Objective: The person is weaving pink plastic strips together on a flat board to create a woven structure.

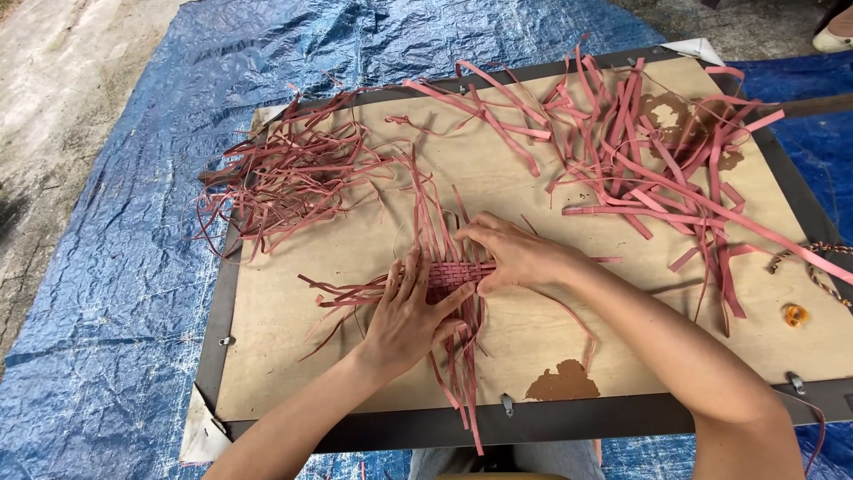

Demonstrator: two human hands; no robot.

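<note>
Bare wooden board open along the near left edge and between the two loose heaps. Far left blocked by a tangle of thin pink strips; right side crowded by wider pink strips. Centre taken up by the woven patch under left hand and right hand.
</note>
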